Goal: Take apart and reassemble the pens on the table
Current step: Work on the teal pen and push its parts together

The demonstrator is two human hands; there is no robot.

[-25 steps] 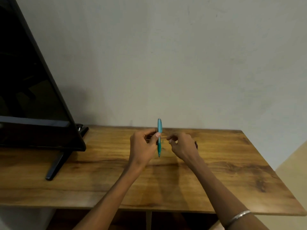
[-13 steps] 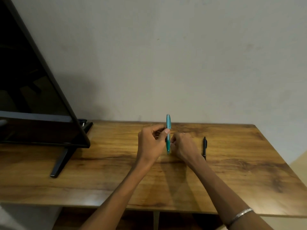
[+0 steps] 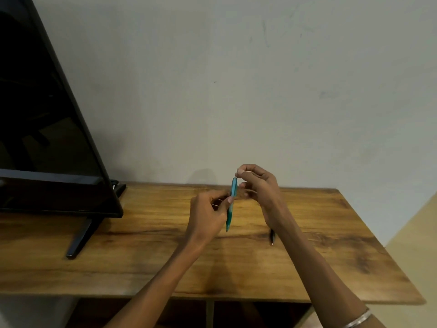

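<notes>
Held the teal pen (image 3: 231, 202) near upright at the centre of the frame, tip down, above the table (image 3: 146, 263). Gripped its middle with the left hand (image 3: 208, 215), thumb and fingers curled round the barrel. Raised the right hand (image 3: 259, 188) just right of the pen's top end, fingertips pinched together close to that end; could not tell whether anything small sat between them, nor whether they touched the pen. Lay flat on the wood, right of centre, a black pen (image 3: 272, 236), mostly hidden behind the right forearm, only its lower end showing. Stood at the left of the frame a dark TV (image 3: 47, 129), one foot (image 3: 79, 237) reaching toward the table's front. Wore a thin metal bangle (image 3: 357, 319) on the right wrist, lower right of the frame. Rose behind the table a plain pale wall (image 3: 260, 91).
</notes>
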